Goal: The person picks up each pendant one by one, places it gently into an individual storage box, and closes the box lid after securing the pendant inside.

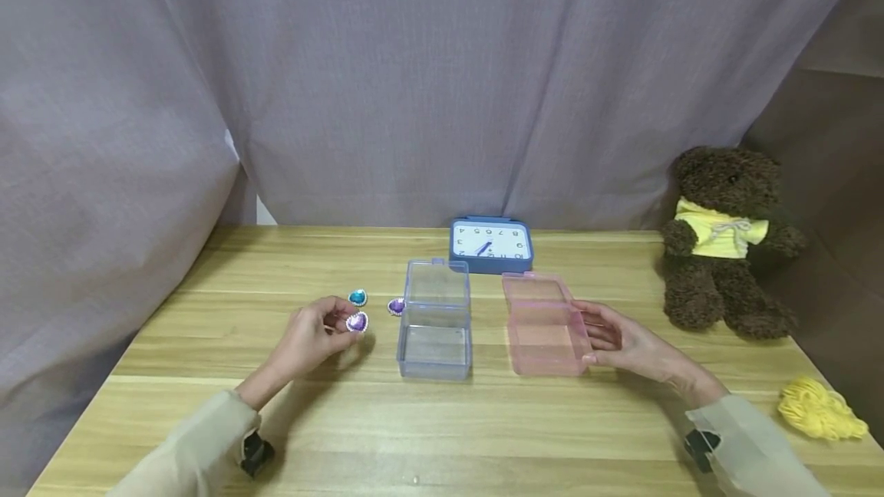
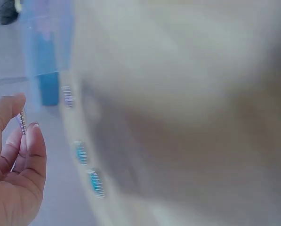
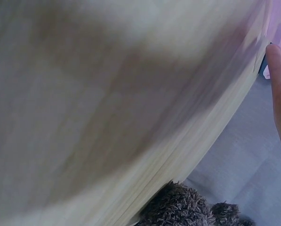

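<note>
A purple heart-shaped gem [image 1: 357, 321] with a beaded rim is pinched between thumb and fingers of the left hand [image 1: 320, 332]. Its thin edge shows in the left wrist view. Below it on the table lie a teal gem [image 1: 357, 297] and another purple gem [image 1: 396, 306]; the left wrist view shows a second teal gem [image 2: 96, 182]. Right of these stands a clear bluish plastic box [image 1: 435, 366], lid up. The right hand [image 1: 625, 340] holds the right side of a pink transparent box [image 1: 545, 363], fingertips at its back and thumb by the front corner. This box's lid is also raised.
Behind the boxes, a blue clock [image 1: 492, 244] lies with its numbers upside down. A brown teddy bear [image 1: 725, 244] in a yellow top sits at the back right. Yellow yarn [image 1: 822, 409] lies near the right edge. Grey curtain [image 1: 414, 83] hangs behind the wooden table [image 1: 387, 436].
</note>
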Demonstrator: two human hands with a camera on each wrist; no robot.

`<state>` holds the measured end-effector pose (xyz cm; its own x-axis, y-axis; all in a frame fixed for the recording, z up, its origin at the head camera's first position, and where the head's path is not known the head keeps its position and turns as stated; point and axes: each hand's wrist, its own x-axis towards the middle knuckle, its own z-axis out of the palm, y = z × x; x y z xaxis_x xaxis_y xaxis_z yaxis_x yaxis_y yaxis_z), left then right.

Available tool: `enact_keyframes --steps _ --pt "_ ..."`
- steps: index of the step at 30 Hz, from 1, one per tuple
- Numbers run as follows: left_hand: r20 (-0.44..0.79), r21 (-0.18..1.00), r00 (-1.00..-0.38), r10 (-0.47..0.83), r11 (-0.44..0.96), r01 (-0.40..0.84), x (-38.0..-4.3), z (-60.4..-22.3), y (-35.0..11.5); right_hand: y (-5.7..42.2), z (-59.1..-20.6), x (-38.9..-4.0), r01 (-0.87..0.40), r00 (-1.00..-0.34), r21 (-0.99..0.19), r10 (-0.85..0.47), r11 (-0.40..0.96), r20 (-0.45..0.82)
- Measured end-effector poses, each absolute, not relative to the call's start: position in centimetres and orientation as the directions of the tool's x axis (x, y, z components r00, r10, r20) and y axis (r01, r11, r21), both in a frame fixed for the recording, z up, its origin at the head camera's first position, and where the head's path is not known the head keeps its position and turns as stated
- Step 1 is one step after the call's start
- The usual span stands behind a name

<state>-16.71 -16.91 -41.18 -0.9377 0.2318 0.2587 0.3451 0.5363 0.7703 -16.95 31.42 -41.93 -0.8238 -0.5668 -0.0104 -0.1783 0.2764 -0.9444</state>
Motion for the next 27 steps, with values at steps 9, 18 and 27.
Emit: enact_keyframes --steps 9,18,27 --pt "0.187 0.864 -0.934 0.304 0.402 0.304 -18.1 -35.7 -9.4 31.5 -41.8 -17.0 -0.173 -0.816 -0.954 -0.578 0.244 0.001" --pt "0.102 0.909 -0.871 0.481 0.312 0.278 -19.2 -36.1 2.8 31.6 -42.2 -16.6 -0.188 -0.805 -0.96 -0.592 0.208 0.029" --pt "0.02 0.875 -0.833 0.553 0.394 0.283 -19.5 -38.7 7.7 31.6 -42.2 -16.8 -0.21 -0.806 -0.948 -0.591 0.239 0.029"
